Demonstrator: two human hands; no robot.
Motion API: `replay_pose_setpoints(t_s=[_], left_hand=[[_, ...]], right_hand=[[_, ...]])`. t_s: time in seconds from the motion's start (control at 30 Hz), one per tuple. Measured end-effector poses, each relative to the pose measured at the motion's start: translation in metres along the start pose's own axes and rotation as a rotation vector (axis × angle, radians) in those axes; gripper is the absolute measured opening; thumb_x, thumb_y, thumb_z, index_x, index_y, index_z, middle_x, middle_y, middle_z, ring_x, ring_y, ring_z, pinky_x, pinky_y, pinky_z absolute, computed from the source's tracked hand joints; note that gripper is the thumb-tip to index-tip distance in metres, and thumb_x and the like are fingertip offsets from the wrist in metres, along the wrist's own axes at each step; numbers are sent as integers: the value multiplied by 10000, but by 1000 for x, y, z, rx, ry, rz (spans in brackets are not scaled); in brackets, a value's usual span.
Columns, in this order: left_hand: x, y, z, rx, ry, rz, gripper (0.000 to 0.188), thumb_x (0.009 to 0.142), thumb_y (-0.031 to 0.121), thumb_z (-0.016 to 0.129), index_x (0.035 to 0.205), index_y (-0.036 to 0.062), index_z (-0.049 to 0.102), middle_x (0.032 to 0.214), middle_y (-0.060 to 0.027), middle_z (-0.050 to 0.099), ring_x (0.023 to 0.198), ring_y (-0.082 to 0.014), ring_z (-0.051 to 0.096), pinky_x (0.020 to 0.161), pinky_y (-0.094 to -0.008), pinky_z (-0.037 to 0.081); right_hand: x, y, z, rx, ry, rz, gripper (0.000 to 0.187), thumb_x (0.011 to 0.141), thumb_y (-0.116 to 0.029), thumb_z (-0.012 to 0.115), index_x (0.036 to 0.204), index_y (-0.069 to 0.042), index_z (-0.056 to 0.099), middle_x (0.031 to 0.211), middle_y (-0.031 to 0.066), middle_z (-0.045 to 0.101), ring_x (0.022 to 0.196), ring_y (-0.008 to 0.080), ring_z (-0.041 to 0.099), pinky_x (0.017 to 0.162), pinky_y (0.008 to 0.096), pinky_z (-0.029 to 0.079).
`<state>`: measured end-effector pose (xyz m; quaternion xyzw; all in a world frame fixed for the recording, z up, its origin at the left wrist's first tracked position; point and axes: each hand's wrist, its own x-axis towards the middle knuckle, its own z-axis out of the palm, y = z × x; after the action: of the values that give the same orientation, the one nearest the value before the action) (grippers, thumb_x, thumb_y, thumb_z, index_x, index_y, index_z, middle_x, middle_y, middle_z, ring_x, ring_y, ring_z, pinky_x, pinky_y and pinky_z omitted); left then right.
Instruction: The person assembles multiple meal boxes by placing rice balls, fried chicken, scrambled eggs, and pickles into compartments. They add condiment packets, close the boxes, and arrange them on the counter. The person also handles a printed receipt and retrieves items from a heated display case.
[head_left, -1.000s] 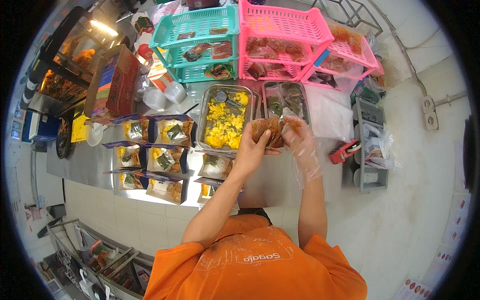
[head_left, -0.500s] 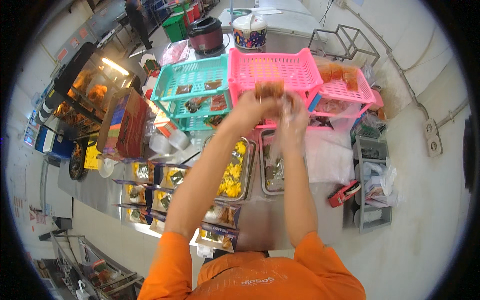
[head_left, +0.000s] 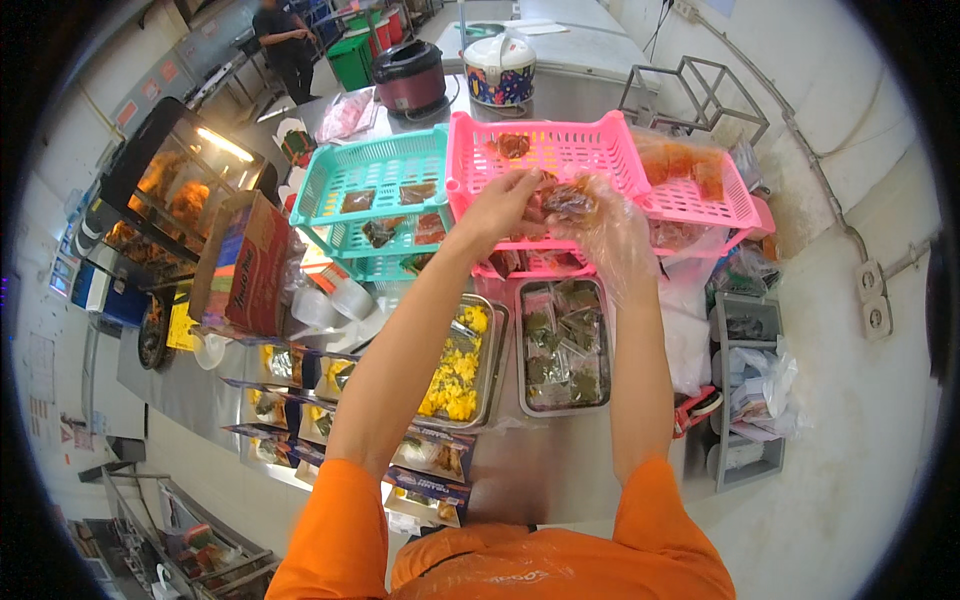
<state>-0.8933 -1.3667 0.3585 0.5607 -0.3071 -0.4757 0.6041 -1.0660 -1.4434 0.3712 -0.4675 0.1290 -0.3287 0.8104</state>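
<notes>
Both hands meet over the front edge of the pink basket [head_left: 632,160]. My left hand [head_left: 503,212], bare, has its fingers closed on one side of some small clear packets of reddish-brown sauce [head_left: 568,200]. In a clear plastic glove, my right hand [head_left: 618,238] grips the other side of them. How many packets there are I cannot tell. Another sauce packet [head_left: 512,146] lies inside the pink basket, towards its back left. Beneath my forearms are a metal tray of yellow scrambled-egg-like pieces [head_left: 455,375] and a tray of small clear packets with dark green contents [head_left: 563,345].
To the left stand a teal basket [head_left: 330,170] with flat packets, a cardboard box [head_left: 245,265] and several open food boxes [head_left: 430,455]. At right are a second pink basket [head_left: 735,210], a red tape dispenser [head_left: 697,410] and a grey organizer [head_left: 748,470]. A person [head_left: 285,45] stands far back.
My hands have come lower and right, and the right has turned to show its gloved back. A sauce packet now shows inside the pink basket. The green-packet tray is less covered.
</notes>
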Motion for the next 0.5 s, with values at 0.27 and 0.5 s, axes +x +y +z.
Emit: replay_pose_setpoints(t_s=[0.27,0.5], left_hand=[[-73,-65,17,-178,175,159,258,965,111,691,1202,27,630,985,-35,696,843,-137,685,624,-279,571],[-185,-108,-5,-372,370,124,277,1048,135,551,1288,8,603,1046,-86,702,796,-143,681,549,-286,549]], right_hand=[[-31,-4,26,-837,115,127,314,964,-338,681,1027,-32,657,866,37,651,697,118,614,564,274,492],[-104,85,36,-335,147,23,207,1013,-229,598,1104,-48,641,989,50,697,841,143,634,719,292,503]])
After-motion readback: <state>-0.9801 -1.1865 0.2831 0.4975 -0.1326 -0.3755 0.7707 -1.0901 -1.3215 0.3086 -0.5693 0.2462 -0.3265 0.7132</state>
